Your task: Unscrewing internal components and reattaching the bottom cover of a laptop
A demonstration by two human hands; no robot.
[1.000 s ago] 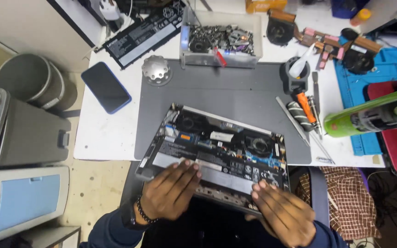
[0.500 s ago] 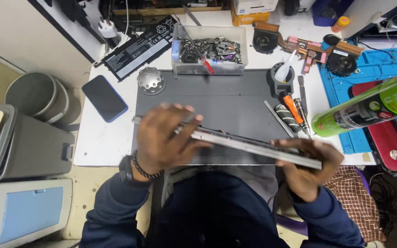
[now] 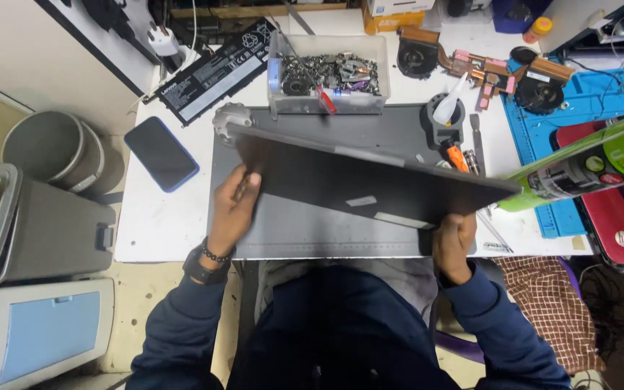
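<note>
We held the laptop [image 3: 370,184] up off the grey mat [image 3: 312,227], its dark flat underside turned toward the camera and its long edge running from upper left down to lower right. Our left hand [image 3: 234,206] gripped the left end, fingers [image 3: 248,180] curled over the edge and thumb side toward us, the wrist bent upward with a beaded bracelet [image 3: 217,254] and a dark watch [image 3: 202,271] just behind it. Our right hand [image 3: 455,242] clasped the lower right edge from beneath, the knuckles bunched and the fingertips hidden behind the panel, so we could not tell how far they wrapped around. Both forearms, in dark blue sleeves, rose from our lap toward the desk, elbows spread wide.

The laptop hung above the middle of the mat, tilted, its far left corner near a round metal part [image 3: 231,115]. Behind it stood a clear plastic box [image 3: 326,72] full of screws and small parts. A dark phone [image 3: 160,153] lay on the white table [image 3: 153,224] to the left, apart from the mat, and a flat black battery [image 3: 214,68] lay further back. To the right a green can [image 3: 586,162] lay on its side, just beside the laptop's right corner, partly over a blue mat [image 3: 579,94]. An orange-handled screwdriver [image 3: 458,157] showed just above the laptop's upper edge.
</note>
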